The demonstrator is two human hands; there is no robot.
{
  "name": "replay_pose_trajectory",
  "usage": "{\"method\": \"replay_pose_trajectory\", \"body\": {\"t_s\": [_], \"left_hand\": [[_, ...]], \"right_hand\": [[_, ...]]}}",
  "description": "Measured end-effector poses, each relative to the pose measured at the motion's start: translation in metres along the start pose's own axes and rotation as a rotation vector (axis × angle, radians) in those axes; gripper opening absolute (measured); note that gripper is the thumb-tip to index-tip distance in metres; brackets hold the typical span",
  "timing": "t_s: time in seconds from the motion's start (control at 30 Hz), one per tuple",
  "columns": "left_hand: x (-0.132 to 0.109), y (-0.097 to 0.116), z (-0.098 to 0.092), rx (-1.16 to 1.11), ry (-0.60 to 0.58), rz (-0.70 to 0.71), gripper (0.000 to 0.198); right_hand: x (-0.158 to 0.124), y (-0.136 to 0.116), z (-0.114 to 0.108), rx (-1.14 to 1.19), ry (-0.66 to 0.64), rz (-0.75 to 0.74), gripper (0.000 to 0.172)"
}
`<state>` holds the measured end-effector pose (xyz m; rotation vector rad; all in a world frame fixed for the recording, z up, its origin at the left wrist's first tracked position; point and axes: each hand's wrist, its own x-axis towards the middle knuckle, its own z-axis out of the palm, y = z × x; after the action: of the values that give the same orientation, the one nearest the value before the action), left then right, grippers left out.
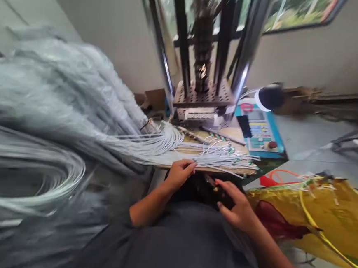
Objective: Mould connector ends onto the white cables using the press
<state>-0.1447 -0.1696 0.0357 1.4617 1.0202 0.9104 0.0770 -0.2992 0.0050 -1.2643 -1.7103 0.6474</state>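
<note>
While poised with a narrow, curled left grip (178, 174) at the front edge of a pale wooden tabletop (250, 172), cannot tell if pinching any of the thin white, green-ended cables (172, 142), fanned just beyond the fingertips. Holding right grip (235, 204) wide, nearer the body, apart from cables.

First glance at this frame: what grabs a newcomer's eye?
Probably the tall machine at top centre, with its perforated plate. Below it, white cables fan across a board; the left hand is at its near edge, the right hand nearer the camera, fingers apart. Bulky pale bundles crowd the left, and a yellow sack lies at lower right.
</note>
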Motion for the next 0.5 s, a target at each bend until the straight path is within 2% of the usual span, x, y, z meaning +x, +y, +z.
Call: {"method": "replay_pose_trajectory", "body": {"t_s": [0.13, 0.3, 0.5], "left_hand": [[0.002, -0.017, -0.008, 0.037, -0.036, 0.042, 0.026], [-0.004, -0.03, -0.013, 0.062, -0.082, 0.033, 0.029], [0.0, -0.034, -0.014, 0.095, -0.104, 0.087, 0.028]], "right_hand": [[0.031, 0.01, 0.003, -0.201, -0.021, -0.098, 0.074], [0.043, 0.014, 0.014, -0.355, -0.023, -0.165, 0.078], [0.052, 0.024, 0.012, -0.462, -0.052, -0.186, 0.079]]}}
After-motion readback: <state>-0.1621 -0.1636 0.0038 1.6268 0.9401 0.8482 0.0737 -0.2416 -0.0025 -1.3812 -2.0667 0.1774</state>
